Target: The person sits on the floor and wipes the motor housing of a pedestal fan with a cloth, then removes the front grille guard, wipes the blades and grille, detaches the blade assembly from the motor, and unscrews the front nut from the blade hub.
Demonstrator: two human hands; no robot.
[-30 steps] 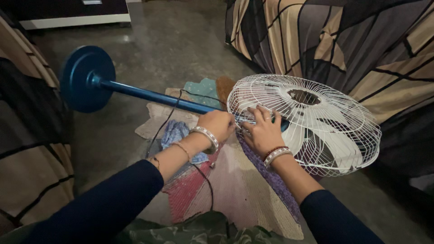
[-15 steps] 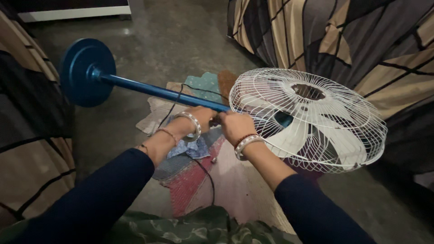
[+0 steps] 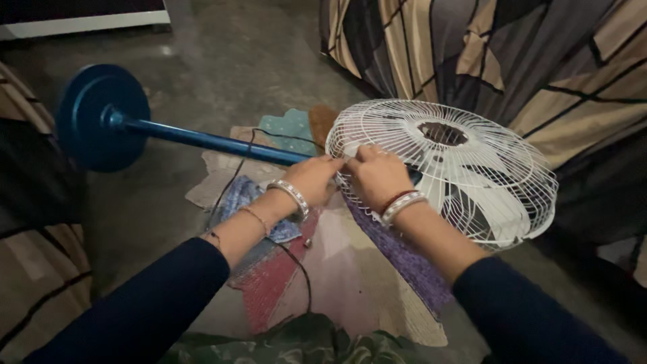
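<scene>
A pedestal fan lies on its side on the floor, its white wire grille point(image 3: 472, 158) facing up and white blades showing through it. My left hand point(image 3: 313, 178) and my right hand point(image 3: 377, 174) meet at the grille's near-left rim, fingers pinched on the wires there. Both wrists carry bangles, and the sleeves are dark blue. The blue pole point(image 3: 202, 141) runs left from under my hands to the round blue base point(image 3: 101, 116). What my fingertips press on is hidden by the hands.
Layered mats point(image 3: 350, 269) and a blue patterned cloth point(image 3: 242, 195) lie under the fan. A black cord point(image 3: 232, 182) trails across them. Furniture draped in patterned fabric point(image 3: 512, 54) stands at the right, more fabric point(image 3: 27, 202) at the left, and a white cabinet base point(image 3: 81, 23) far back.
My hands left the grille rim, gathered at the pole beside it, then came back onto the rim. The fan and view shifted slightly left.
</scene>
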